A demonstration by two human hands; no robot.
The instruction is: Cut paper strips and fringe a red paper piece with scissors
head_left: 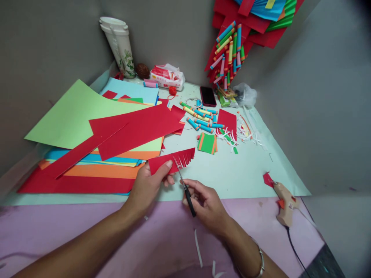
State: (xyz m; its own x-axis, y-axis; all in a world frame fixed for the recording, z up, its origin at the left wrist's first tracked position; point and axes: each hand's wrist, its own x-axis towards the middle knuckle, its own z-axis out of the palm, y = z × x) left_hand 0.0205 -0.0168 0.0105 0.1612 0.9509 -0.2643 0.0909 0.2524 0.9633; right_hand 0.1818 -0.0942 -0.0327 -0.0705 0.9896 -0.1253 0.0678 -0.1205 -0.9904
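In the head view, my left hand (149, 185) pinches a strip of red paper (159, 162) by its left part, thumb on top. Narrow slits form a fringe along the strip's right part. My right hand (207, 204) grips a pair of scissors (189, 200) with black handles. Their blades reach up into the slits of the red paper. Fingers hide part of the handles. Close to my left hand lie large red sheets (142, 127) on a stack of coloured paper. Beyond the fringe is a small green piece with orange edges (207, 143).
Several rolled paper tubes (203, 117) lie mid-table near a black phone (208, 96). A hot glue gun (286, 204) rests at right, its cord trailing down. White cups (118, 46) and a tissue pack (167, 77) stand at the back. A colourful paper craft (232, 50) hangs on the wall.
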